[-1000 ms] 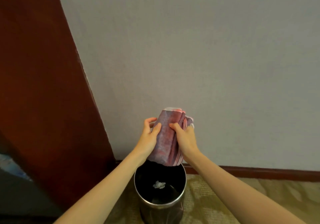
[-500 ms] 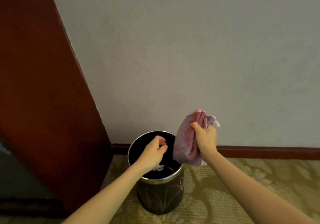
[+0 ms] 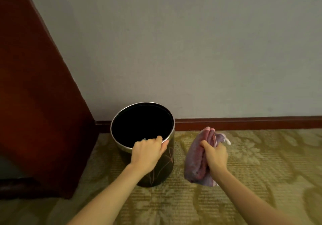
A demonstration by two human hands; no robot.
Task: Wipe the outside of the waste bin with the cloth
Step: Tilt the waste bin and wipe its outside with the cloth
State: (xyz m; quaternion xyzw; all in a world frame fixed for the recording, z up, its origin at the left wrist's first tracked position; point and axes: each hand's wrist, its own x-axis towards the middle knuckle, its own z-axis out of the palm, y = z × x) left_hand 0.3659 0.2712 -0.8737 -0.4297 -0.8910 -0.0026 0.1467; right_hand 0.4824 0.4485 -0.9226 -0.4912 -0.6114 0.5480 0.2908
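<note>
A round dark waste bin [image 3: 163, 170] with a silver rim and a faint leaf pattern stands upright on the carpet near the wall. My left hand [image 3: 148, 155] grips its near rim, fingers curled over the edge. To the right of the bin, my right hand [image 3: 215, 156] holds a folded purple and pink cloth [image 3: 196, 162], which hangs down from my fist beside the bin without touching it. The bin's inside looks black; its contents are hidden.
A dark red wooden panel [image 3: 34, 102] rises at the left, close to the bin. A grey wall [image 3: 191, 50] with a brown skirting board [image 3: 244, 122] runs behind. Patterned olive carpet [image 3: 252, 181] spreads to the right and front.
My left hand let go of the cloth and took hold of the bin's rim. My right hand carried the cloth down and to the right of the bin.
</note>
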